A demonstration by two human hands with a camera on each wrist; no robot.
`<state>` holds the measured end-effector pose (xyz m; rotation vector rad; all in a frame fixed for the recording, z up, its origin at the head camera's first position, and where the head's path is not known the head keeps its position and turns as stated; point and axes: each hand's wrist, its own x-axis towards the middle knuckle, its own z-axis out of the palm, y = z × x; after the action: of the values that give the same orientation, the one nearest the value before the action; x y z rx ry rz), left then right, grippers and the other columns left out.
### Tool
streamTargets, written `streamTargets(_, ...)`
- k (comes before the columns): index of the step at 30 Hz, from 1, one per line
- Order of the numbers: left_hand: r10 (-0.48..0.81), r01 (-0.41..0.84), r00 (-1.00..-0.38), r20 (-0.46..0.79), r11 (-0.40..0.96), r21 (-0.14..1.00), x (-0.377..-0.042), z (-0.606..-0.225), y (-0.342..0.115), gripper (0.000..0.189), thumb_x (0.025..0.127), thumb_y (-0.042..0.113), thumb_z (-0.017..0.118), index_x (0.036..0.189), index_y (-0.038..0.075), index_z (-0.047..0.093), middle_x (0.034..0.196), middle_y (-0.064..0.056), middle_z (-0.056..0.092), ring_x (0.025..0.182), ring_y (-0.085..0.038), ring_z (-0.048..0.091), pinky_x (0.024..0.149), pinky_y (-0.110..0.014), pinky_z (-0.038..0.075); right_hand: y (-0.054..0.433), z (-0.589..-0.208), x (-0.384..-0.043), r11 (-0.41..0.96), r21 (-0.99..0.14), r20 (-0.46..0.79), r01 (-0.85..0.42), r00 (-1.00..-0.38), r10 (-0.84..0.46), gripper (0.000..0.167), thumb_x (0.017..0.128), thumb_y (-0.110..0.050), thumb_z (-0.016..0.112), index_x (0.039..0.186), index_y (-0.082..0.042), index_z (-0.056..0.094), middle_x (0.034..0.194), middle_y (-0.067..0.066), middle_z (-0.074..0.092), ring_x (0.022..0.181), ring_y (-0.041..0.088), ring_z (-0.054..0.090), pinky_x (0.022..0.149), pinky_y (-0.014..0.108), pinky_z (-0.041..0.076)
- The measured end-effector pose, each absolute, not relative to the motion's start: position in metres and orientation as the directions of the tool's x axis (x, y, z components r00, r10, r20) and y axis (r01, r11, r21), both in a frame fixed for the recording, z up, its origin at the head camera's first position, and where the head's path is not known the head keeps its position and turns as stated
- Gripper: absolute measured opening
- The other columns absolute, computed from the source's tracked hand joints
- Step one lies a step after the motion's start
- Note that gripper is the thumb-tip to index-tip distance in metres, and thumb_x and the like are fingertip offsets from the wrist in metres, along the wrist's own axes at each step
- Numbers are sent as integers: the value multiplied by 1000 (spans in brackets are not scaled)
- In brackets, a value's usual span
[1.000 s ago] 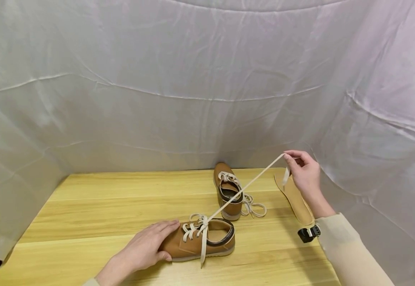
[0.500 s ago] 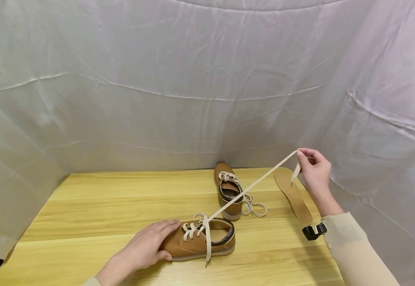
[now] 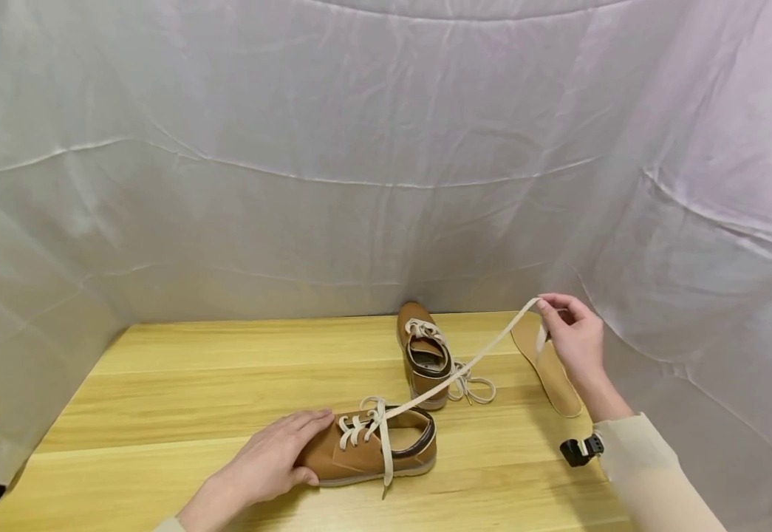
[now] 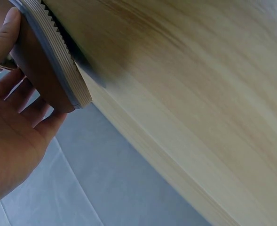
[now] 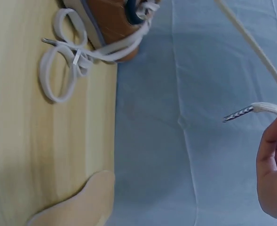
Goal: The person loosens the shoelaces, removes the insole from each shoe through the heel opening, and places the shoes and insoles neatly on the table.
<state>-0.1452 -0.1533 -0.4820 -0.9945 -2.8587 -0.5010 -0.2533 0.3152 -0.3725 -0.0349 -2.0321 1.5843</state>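
Overall, wooden worktop [image 3: 213, 384] bears 2 brown shoes: near shoe [image 3: 342, 458] upright, toe pointing left; far shoe [image 3: 417, 383] just behind. Tan insole [image 3: 555, 384] lies toward right edge. Left hand [image 3: 279, 452] grips near shoe's toe; right hand [image 3: 575, 343], raised, pinches pale lace [image 5: 267, 108] running up from near shoe.

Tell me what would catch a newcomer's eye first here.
Probably the pale lace, stretched diagonally from the near shoe up to the pinching right hand. Next, the left hand holding that shoe's toe. Then the second shoe behind, with an insole to its right.
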Motion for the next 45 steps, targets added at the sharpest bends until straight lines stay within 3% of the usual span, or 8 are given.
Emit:
streamTargets(7, 580, 602, -797, 167, 742, 295, -143, -480, -155, 92, 77, 37, 89, 153, 6, 49, 156, -12, 51, 138, -37, 52, 115, -60, 42, 293, -397, -234, 355, -886, 388, -298, -896, 216, 29, 98, -18, 74, 116, 4, 71, 78, -5, 66, 62, 6, 56, 52, 19, 52)
streamTargets(16, 580, 599, -799, 157, 747, 287, -144, -481, -155, 92, 77, 39, 89, 154, 7, 49, 157, -10, 51, 139, -35, 52, 115, -59, 42, 265, -440, -212, 378, -885, 347, -271, -926, 146, 16, 97, -11, 75, 108, 0, 76, 84, 6, 69, 62, 8, 57, 52, 24, 55)
streamTargets(23, 579, 598, -800, 157, 746, 294, -143, -482, -154, 92, 77, 38, 89, 154, 7, 49, 156, -11, 51, 139, -36, 52, 115, -59, 42, 250, -464, -194, 387, -876, 319, -288, -948, 17, 13, 96, -10, 75, 106, -3, 75, 92, 14, 71, 65, 10, 61, 54, 29, 59)
streamTargets(29, 581, 600, -798, 160, 742, 298, -143, -481, -155, 92, 78, 38, 89, 154, 7, 49, 157, -11, 51, 139, -36, 52, 115, -60, 42, 240, -483, -184, 427, -857, 277, -290, -956, -94, 11, 93, -6, 76, 104, -8, 76, 98, 8, 71, 75, 11, 64, 59, 26, 59)
streamTargets(35, 580, 600, -798, 161, 742, 298, -143, -481, -155, 91, 78, 38, 89, 154, 7, 49, 157, -11, 51, 139, -36, 52, 115, -59, 42, 232, -495, -180, 460, -817, 257, -348, -934, -249, 8, 93, -8, 77, 100, -12, 76, 95, 3, 72, 77, 12, 67, 67, 26, 59)
streamTargets(38, 581, 602, -797, 165, 740, 299, -143, -481, -155, 91, 78, 38, 89, 154, 6, 49, 157, -11, 51, 139, -36, 52, 116, -59, 42, 230, -498, -178, 450, -811, 238, -375, -913, -332, 8, 94, -11, 77, 102, -12, 75, 96, 5, 71, 74, 14, 67, 61, 27, 60)
streamTargets(45, 587, 607, -793, 163, 735, 302, -143, -481, -156, 91, 77, 37, 89, 153, 6, 49, 157, -11, 51, 139, -36, 52, 116, -59, 42, 235, -497, -177, 447, -798, 161, -405, -857, -489, 16, 97, -19, 75, 112, -12, 73, 109, 5, 69, 88, 11, 65, 72, 27, 60)
